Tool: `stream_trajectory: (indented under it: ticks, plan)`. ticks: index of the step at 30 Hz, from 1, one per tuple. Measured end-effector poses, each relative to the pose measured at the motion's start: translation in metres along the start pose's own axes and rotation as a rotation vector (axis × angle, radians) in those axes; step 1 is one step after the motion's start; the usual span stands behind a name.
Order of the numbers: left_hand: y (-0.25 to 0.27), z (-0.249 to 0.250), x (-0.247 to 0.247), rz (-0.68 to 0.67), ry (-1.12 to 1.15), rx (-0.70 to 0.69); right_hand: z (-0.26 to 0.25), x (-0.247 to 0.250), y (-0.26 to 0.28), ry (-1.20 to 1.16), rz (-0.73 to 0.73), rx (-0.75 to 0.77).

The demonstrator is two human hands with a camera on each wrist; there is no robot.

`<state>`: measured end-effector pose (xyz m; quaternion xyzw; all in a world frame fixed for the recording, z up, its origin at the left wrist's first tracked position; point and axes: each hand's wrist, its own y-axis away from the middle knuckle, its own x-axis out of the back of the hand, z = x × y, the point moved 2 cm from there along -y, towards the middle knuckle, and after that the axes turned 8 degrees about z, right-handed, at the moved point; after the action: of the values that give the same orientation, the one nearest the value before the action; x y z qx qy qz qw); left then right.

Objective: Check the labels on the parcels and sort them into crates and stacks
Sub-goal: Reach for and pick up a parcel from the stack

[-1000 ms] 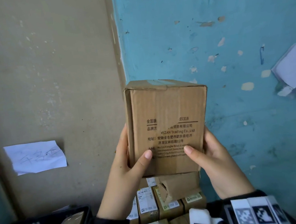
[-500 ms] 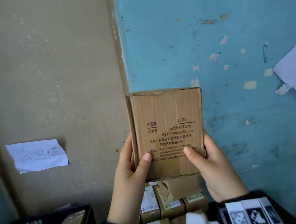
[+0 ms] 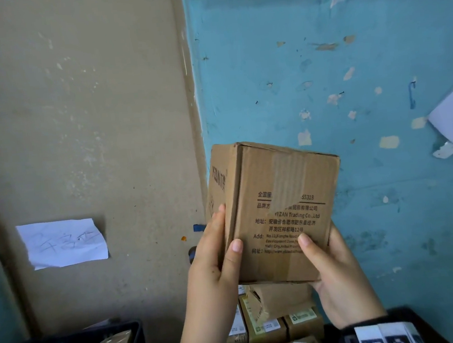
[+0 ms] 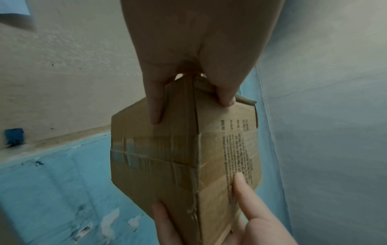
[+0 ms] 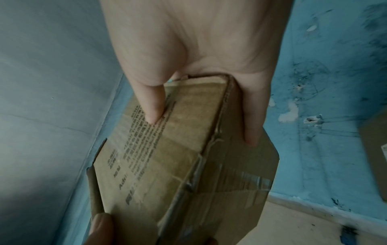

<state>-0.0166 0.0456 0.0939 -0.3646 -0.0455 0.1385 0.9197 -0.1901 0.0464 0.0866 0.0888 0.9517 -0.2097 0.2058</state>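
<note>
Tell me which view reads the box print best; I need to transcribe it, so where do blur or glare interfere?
Head view: sharpest, print on the cardboard box is mostly legible, though glossy tape hazes the top lines and both thumbs cover the lowest. Left wrist view: print foreshortened, smeared, dim. Right wrist view: print blurred, tape glare on the side face.

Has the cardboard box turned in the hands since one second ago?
Yes. The cardboard box has turned clockwise against the wall corner; its left side face now shows.
</note>
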Motion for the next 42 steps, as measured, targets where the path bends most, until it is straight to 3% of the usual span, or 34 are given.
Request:
stream_trajectory:
  ticks: [3, 6, 11, 16, 23, 31, 34, 38, 42]
  plan:
    - [-0.001, 0.000, -0.001, -0.005, 0.017, -0.010, -0.002, -0.001, 0.001, 0.012, -0.018, 0.012]
    - [-0.002, -0.007, 0.003, 0.017, 0.156, 0.068, -0.011, -0.007, 0.003, 0.112, -0.050, 0.090]
    - [0.004, -0.017, 0.001, 0.105, 0.478, 0.393, -0.020, -0.019, -0.001, 0.374, -0.096, 0.284]
    - [0.010, -0.031, -0.003, 0.163, 0.714, 0.619, -0.018, -0.025, -0.002, 0.673, -0.142, 0.435]
    - [-0.012, -0.042, 0.025, 0.200, 0.675, 0.789, -0.017, -0.004, -0.005, 0.643, -0.180, 0.371]
    - [-0.015, -0.046, 0.033, 0.005, 0.831, 1.048, -0.024, 0.003, -0.006, 0.609, -0.220, 0.339]
    - [-0.012, -0.045, 0.028, 0.051, 0.851, 1.028, -0.024, 0.004, -0.008, 0.536, -0.146, 0.368]
    - [-0.012, -0.051, 0.024, 0.118, 0.859, 0.932, -0.023, 0.006, -0.013, 0.496, 0.056, 0.402]
    - [-0.013, -0.056, 0.021, 0.130, 0.819, 0.790, -0.013, 0.013, -0.019, 0.337, 0.149, 0.264]
